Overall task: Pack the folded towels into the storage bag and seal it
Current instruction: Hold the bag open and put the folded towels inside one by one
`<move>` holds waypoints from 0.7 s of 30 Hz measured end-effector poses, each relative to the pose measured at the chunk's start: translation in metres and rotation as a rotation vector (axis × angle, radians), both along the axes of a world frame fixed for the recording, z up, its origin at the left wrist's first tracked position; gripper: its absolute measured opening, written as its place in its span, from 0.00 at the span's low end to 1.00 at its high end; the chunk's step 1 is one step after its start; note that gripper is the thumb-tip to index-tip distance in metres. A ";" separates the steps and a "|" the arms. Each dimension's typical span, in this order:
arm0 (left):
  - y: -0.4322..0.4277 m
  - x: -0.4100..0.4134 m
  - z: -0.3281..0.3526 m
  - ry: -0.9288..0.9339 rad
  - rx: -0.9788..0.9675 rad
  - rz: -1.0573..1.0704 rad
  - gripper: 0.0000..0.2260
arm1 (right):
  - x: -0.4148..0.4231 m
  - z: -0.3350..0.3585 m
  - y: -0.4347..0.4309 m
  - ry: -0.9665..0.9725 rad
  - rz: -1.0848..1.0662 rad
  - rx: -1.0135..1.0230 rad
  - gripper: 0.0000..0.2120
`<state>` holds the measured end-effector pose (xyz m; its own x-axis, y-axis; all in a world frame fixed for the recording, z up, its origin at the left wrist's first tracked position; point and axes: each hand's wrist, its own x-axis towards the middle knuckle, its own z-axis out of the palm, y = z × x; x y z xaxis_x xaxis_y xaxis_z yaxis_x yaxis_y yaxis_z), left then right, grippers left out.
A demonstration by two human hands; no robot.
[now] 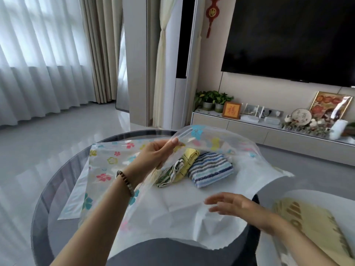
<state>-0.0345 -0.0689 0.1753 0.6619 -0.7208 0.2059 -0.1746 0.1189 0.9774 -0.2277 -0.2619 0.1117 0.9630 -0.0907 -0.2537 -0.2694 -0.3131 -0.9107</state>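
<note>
The packing was partly done. The storage bag lay spread on the round glass table with its mouth facing the person. The left hand pinched the upper sheet near the zip edge and held it lifted, so the mouth gaped. Two folded towels already lay inside on the lower sheet: a blue striped towel and, touching it on its left, a yellow towel with a green-striped piece at its near end. The right hand hovered over the lower sheet with fingers straight, holding nothing. A beige cloth lay outside the bag at the right; it was cropped and blurred, but was probably another folded towel waiting to go in. After that, the bag would have to be laid flat and its zip closed.
</note>
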 end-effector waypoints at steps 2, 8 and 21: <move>-0.010 -0.013 -0.005 -0.005 0.009 -0.009 0.12 | -0.047 0.008 -0.023 0.014 -0.079 -0.019 0.28; -0.039 -0.036 -0.023 -0.048 0.074 -0.012 0.22 | -0.138 -0.021 -0.103 -0.049 -0.742 -0.216 0.34; -0.068 -0.050 -0.027 -0.040 0.138 0.027 0.28 | -0.163 -0.060 -0.160 0.232 -1.222 -0.057 0.37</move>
